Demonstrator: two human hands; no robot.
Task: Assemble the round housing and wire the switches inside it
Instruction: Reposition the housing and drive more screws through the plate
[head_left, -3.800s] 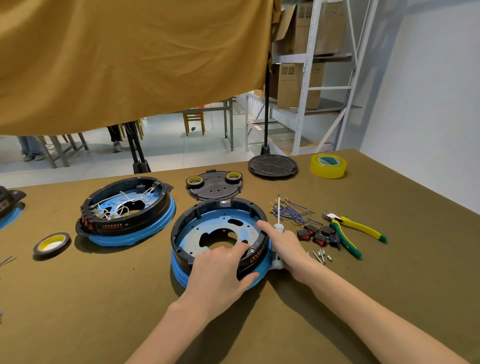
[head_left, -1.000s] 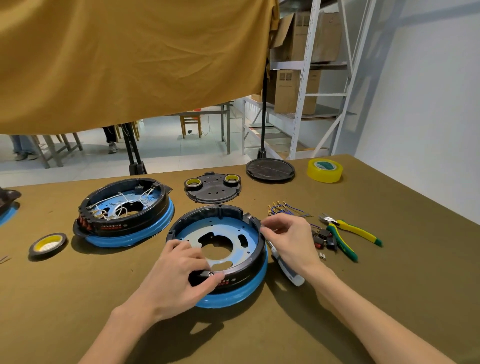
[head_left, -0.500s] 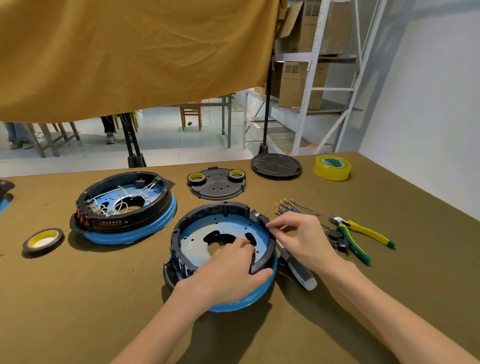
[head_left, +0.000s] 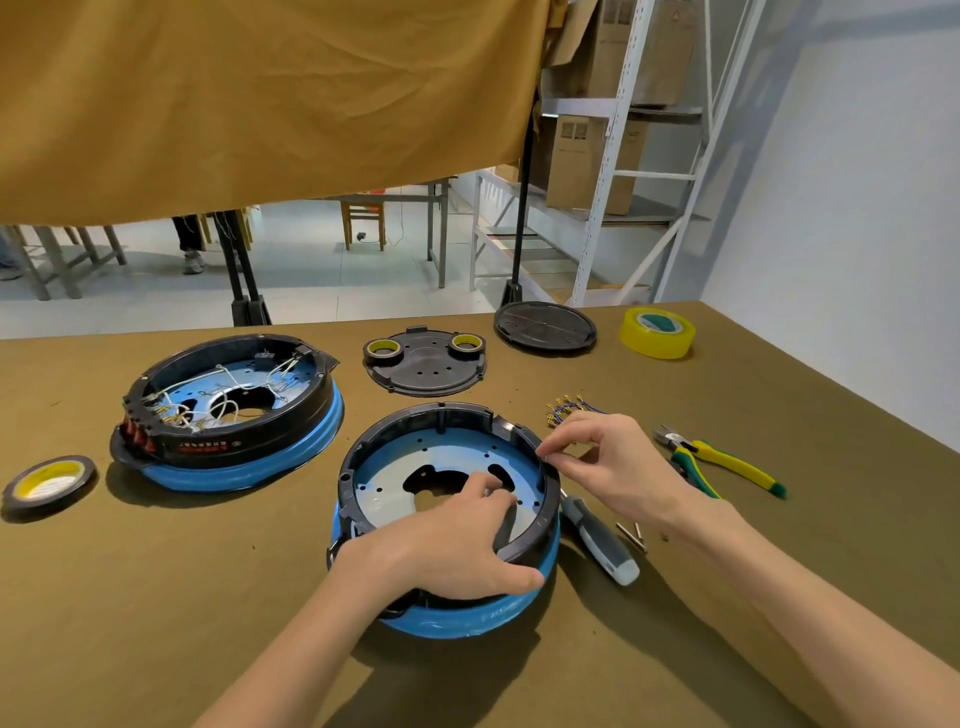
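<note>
The round housing (head_left: 415, 457), a black ring on a blue base with a blue inner plate, sits in front of me. My left hand (head_left: 447, 545) grips its near rim, thumb outside and fingers curled inside. My right hand (head_left: 608, 467) pinches a small screw at the housing's right rim. A bundle of blue wires (head_left: 566, 410) with brass terminals lies just beyond that hand. The loose switches are mostly hidden behind my right hand.
A second, wired housing (head_left: 228, 415) stands at the left. A screwdriver (head_left: 597, 540) and loose screws (head_left: 631, 535) lie right of the housing, pliers (head_left: 717, 462) farther right. Black covers (head_left: 426, 364), (head_left: 544, 327), a yellow tape roll (head_left: 657, 332) and black tape (head_left: 49, 480) lie around.
The housing has been turned under my left hand and my left hand has shifted along its near rim. My right hand let go of the screwdriver and now pinches at the right rim.
</note>
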